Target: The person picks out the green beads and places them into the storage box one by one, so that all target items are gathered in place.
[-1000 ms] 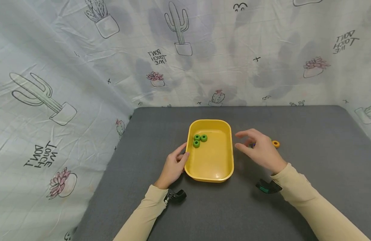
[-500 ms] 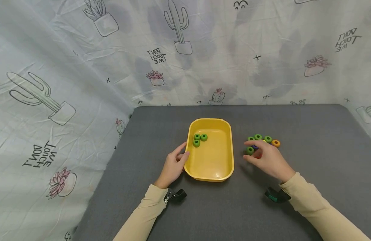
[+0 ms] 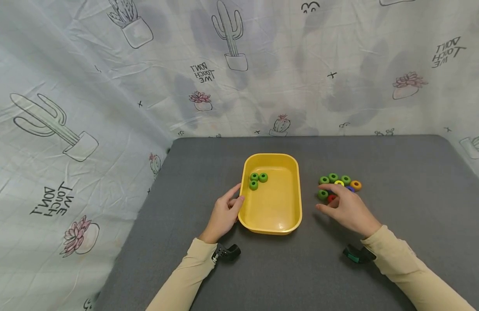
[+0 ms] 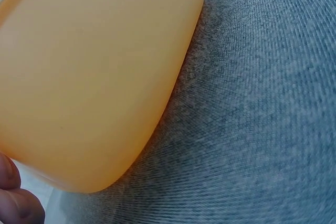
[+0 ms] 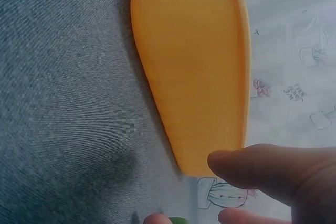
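In the head view a yellow plastic tray (image 3: 270, 216) stands on the dark grey cloth, with several small green ring-shaped beads (image 3: 253, 185) at its left side. My left hand (image 3: 221, 216) grips the tray's left edge, thumb at the rim and fingers against the outer wall. Right of the tray, my right hand (image 3: 350, 211) is over a cluster of beads, thumb and forefinger spread apart. Around those fingers lie a green bead (image 3: 322, 195), a red bead (image 3: 331, 198), a yellow bead (image 3: 339, 183) and an orange bead (image 3: 356, 185). The right palm hides part of the cluster.
The grey-covered table (image 3: 278, 276) meets a white curtain (image 3: 263, 99) with cactus drawings at the back and left. Black straps (image 3: 358, 254) sit on both wrists.
My right hand has moved right, from beside the tray to the beads, and its thumb and forefinger have spread slightly. The left hand and tray have stayed put.
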Available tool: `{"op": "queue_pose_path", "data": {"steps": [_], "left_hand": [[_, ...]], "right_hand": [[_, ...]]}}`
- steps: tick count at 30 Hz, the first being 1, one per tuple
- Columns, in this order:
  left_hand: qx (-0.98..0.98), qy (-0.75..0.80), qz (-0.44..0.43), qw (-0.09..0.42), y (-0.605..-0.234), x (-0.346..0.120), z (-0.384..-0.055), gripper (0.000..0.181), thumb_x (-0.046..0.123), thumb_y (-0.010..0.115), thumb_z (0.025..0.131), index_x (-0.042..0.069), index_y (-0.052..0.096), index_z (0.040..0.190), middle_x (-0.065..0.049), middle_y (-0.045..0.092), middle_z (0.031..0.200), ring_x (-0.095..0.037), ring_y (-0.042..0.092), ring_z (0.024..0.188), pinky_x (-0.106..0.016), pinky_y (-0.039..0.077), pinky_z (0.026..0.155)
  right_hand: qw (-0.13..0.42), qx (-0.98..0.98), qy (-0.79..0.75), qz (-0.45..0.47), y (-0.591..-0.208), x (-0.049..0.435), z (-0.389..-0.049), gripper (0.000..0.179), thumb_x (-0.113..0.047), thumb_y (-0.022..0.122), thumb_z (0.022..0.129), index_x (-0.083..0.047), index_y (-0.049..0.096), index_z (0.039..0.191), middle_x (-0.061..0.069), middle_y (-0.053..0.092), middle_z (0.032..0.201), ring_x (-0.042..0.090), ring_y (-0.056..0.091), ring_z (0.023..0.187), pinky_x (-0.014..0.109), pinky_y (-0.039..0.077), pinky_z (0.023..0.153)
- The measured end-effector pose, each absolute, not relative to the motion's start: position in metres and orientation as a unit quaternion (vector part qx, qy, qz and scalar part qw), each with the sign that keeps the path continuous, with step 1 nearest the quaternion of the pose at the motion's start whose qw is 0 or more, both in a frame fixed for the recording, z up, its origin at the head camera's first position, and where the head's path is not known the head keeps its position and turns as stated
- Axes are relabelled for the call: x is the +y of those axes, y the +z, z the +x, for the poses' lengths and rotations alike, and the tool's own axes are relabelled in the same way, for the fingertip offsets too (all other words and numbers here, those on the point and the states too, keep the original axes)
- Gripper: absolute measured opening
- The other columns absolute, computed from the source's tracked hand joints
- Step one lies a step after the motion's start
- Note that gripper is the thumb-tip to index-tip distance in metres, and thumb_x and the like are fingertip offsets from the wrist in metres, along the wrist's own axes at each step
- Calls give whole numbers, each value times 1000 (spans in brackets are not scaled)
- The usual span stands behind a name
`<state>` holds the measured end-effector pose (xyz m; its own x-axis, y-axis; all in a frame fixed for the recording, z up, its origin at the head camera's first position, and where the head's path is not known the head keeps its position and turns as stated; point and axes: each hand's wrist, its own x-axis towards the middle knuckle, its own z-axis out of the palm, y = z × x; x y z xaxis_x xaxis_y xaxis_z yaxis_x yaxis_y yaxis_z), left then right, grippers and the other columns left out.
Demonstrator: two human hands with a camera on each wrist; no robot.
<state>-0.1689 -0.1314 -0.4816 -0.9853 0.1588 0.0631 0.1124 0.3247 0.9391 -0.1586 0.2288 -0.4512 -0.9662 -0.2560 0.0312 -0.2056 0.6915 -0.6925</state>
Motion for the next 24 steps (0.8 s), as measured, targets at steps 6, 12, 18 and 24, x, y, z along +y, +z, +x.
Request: {"op": "queue_pose_path", "data": {"steps": [6,12,18,24], "left_hand": [[820,566,83,14,-481,-130,-169,48,17,59,108,12,50,155,-20,62,71,-8,45,49,-20,38,50],[829,555,67,11,-480,-127,-169,48,11,57,108,6,49,155,-24,57,69,-6,43,49,-19,36,51],[829,555,66,13,-479,-127,-168,48,13,57,108,9,49,156,-22,57,68,-7,44,49,-20,37,51],[821,566,79,15,-480,-129,-169,49,16,58,108,12,49,156,-20,58,68,-9,45,49,-20,38,51]], "right_hand": [[39,921,-366,-124,-456,229,-159,61,-25,80,94,-2,56,145,9,71,97,11,64,72,31,50,58],[31,920,-369,-132,-457,228,-156,58,-22,80,93,0,58,142,16,69,114,13,67,77,29,51,60],[11,915,-374,-151,-459,226,-152,48,-21,81,93,-2,65,134,14,68,120,13,67,82,27,54,64],[5,917,-363,-165,-463,226,-153,42,-21,82,92,-4,69,128,9,69,113,8,63,79,26,52,65]]}}
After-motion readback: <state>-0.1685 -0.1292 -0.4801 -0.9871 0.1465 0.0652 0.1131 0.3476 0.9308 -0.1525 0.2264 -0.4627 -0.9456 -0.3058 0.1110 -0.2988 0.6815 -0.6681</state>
